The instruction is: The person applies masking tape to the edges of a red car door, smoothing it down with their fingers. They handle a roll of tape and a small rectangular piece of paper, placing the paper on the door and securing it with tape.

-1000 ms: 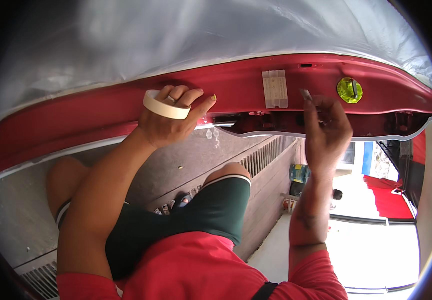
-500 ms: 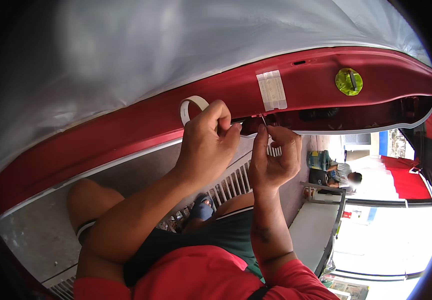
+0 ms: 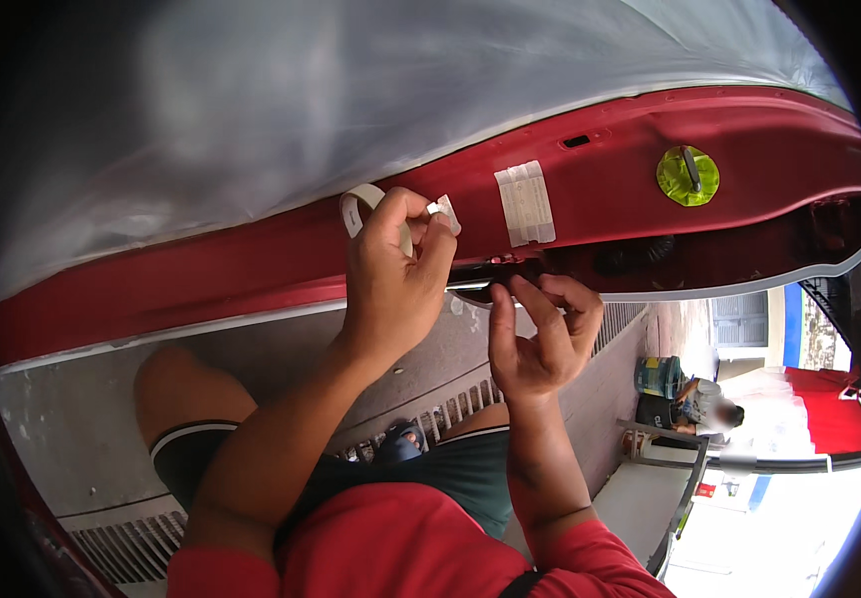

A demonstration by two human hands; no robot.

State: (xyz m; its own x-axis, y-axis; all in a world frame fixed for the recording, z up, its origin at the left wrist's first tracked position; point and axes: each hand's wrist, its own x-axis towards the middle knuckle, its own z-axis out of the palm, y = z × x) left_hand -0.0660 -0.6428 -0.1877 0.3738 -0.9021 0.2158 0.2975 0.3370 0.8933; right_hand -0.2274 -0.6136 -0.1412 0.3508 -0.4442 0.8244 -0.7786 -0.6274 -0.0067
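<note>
My left hand (image 3: 395, 274) is closed, with a roll of masking tape (image 3: 352, 207) hanging round its fingers. A short piece of pale tape (image 3: 448, 213) sticks up from its fingertips. Both are in front of a long red vehicle body panel (image 3: 261, 254). To the right, my right hand (image 3: 545, 344) has its fingers apart and nothing visible in them. Its fingertips are beside the panel's lower edge, close to a dark recess (image 3: 590, 261). A square of overlapping pale tape strips (image 3: 526, 204) sticks to the panel above.
Grey-white plastic sheeting (image 3: 251, 110) covers the area above the panel. A round yellow-green patch with a dark piece (image 3: 688, 176) is at the right. Floor grating (image 3: 136, 548) runs below. A person (image 3: 714, 411) sits beside a teal bucket (image 3: 658, 377) in the background.
My left hand has moved up and slightly left, and a tape piece now shows at its fingertips. My right hand's fingers have parted from their pinch on a thin pale strip. The view has shifted slightly.
</note>
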